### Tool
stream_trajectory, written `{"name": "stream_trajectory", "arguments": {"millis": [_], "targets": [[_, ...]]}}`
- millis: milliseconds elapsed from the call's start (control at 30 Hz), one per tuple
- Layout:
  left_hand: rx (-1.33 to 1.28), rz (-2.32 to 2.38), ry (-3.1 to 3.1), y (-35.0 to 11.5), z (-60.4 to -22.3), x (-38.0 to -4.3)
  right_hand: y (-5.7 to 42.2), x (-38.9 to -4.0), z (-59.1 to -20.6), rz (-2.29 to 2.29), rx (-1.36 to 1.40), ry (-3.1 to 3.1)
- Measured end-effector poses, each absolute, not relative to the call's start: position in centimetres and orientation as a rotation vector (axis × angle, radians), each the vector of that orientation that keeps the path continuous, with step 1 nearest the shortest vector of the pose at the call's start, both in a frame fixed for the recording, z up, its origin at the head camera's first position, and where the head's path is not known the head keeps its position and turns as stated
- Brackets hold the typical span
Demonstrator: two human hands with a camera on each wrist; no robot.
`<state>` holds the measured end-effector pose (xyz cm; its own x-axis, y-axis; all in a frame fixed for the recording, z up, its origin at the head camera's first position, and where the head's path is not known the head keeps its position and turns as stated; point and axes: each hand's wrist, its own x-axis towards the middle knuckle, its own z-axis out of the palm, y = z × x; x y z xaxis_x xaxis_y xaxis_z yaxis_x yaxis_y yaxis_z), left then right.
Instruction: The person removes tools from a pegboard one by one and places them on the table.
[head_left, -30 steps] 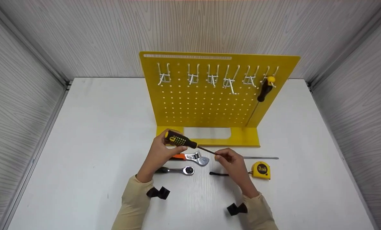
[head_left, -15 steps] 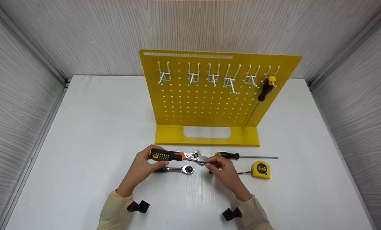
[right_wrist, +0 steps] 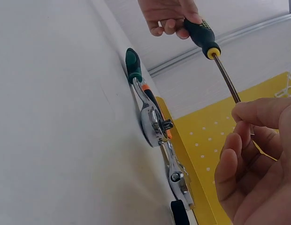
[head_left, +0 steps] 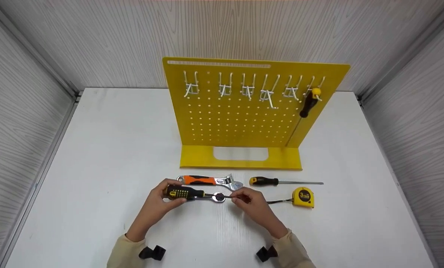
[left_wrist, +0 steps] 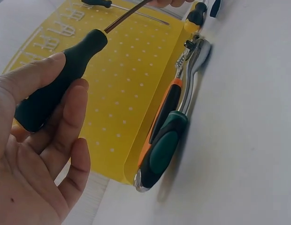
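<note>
My left hand [head_left: 155,204] grips the black-and-yellow handle of a screwdriver [head_left: 184,192], held level above the table. With thumb and fingers my right hand [head_left: 257,209] pinches the far end of its shaft; the tip is hidden by the fingers. In the left wrist view, the thumb and fingers hold the handle [left_wrist: 72,70] from both sides. Below the screwdriver lies a ratchet wrench [head_left: 219,197], its handle covered in the head view but green and black in the left wrist view. Just behind is an orange-handled adjustable wrench [head_left: 199,180].
Another screwdriver [head_left: 265,181] lies behind my right hand. A yellow tape measure [head_left: 303,197] with a black strap sits to its right. At the back stands a yellow pegboard [head_left: 237,123] with several white hooks; one screwdriver [head_left: 309,105] hangs at its right end.
Both hands have lowered the screwdriver toward me and to the left, levelling it from a slant. The adjustable wrench and the lying screwdriver's handle are now uncovered.
</note>
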<state>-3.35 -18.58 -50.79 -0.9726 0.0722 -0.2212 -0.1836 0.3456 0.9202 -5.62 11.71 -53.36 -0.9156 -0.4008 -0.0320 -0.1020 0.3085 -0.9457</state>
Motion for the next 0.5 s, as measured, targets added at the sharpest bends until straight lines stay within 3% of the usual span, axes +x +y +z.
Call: {"name": "stream_trajectory", "arguments": {"millis": [500], "targets": [[-0.075,1.403,2.556,-19.6,-53.5,-1.5,11.4,-5.0,-54.4,-1.349,-0.573,2.426]]}}
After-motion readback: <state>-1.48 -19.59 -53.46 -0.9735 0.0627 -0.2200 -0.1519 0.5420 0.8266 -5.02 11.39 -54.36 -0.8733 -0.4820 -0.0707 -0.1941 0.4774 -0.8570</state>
